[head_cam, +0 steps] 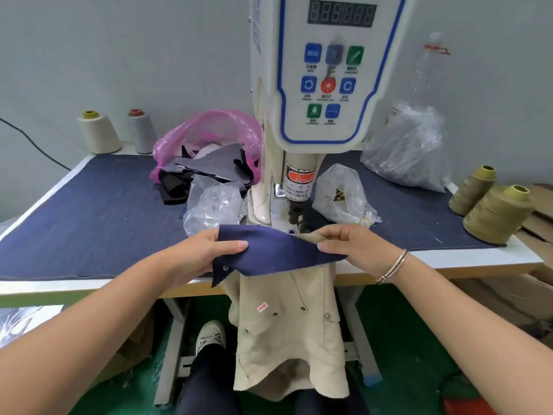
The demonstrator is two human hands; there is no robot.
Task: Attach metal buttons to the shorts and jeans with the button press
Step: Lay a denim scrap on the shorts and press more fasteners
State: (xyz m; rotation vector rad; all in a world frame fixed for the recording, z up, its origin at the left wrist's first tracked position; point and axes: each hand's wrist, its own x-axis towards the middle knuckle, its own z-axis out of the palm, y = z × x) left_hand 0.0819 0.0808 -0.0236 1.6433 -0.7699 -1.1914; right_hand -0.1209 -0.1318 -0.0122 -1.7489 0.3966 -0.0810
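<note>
The table, topped with dark blue denim, stood against a pale grey wall. The button press rose at centre. At the near edge, the left hand pinched the left end of a navy fabric piece; the right hand pinched its right end together with the beige shorts, which hung below. Thread cones stood far left, olive cones right, a pink bag and clear bags behind.

Even, diffuse bright light, soft faint shadows; wide-angle bending at edges curves the counter; overall slightly soft, press panel lettering blurred, mild glare on plastic bags.
</note>
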